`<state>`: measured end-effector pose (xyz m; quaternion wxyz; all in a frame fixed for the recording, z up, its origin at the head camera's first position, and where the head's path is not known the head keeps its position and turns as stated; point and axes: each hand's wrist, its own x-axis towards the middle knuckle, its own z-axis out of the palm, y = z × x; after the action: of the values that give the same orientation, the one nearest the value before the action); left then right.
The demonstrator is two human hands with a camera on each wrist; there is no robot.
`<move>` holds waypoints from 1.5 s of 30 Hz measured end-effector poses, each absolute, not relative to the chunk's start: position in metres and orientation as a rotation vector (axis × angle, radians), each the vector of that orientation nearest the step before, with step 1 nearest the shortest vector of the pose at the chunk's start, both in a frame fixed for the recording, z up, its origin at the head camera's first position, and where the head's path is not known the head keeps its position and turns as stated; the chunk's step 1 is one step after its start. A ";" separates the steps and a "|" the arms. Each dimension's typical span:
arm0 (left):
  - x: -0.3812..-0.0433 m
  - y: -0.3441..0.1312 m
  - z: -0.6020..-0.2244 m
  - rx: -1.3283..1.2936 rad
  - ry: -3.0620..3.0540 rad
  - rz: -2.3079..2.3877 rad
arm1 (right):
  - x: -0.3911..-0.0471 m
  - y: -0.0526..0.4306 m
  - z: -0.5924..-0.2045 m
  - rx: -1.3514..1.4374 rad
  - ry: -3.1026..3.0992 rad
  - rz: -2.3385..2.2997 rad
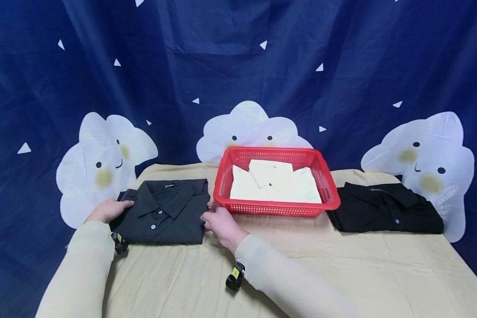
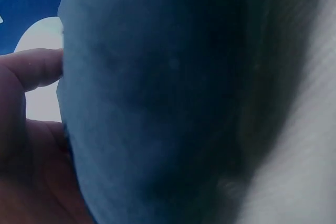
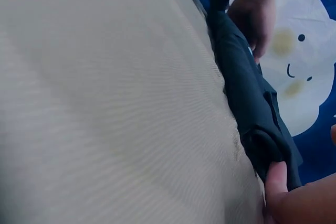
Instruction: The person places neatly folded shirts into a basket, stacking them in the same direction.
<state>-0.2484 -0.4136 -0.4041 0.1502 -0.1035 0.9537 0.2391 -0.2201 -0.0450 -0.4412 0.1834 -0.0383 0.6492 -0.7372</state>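
A navy curtain (image 1: 230, 79) hangs behind a beige cloth (image 1: 175, 282), on which a red perforated basket (image 1: 278, 207) stands centrally, seemingly within easy reach of either side. It contains a folded white shirt (image 1: 278, 183). A folded black shirt (image 1: 385, 210) lies to its right; the folded charcoal shirt (image 1: 167, 216) lies just to its left, between both hands, likely so its layers stay square. The left hand (image 1: 109, 210) grasps one edge; the right hand (image 1: 222, 225) touches the opposite edge, though whether those fingers close on it I cannot tell. Pale buttons (image 1: 153, 227) face up.
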 end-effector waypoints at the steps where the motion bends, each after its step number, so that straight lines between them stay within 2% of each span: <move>1: -0.249 -0.415 -0.405 -0.290 2.736 0.681 | -0.221 -0.047 -0.442 -0.093 1.824 -2.086; 18: -0.253 -0.409 -0.398 -0.323 2.672 0.724 | -0.245 -0.059 -0.443 0.055 1.657 -2.139; 31: -0.256 -0.407 -0.398 -0.344 2.657 0.754 | -0.256 -0.065 -0.445 -0.075 1.687 -1.982; 45: -0.257 -0.411 -0.408 -0.250 2.669 0.811 | -0.249 -0.069 -0.437 -0.190 1.839 -1.924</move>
<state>-0.2575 -0.4112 -0.4078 0.1699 -0.0878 0.9391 0.2854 -0.2491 -0.0691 -0.4371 0.2345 -0.0693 0.6701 -0.7008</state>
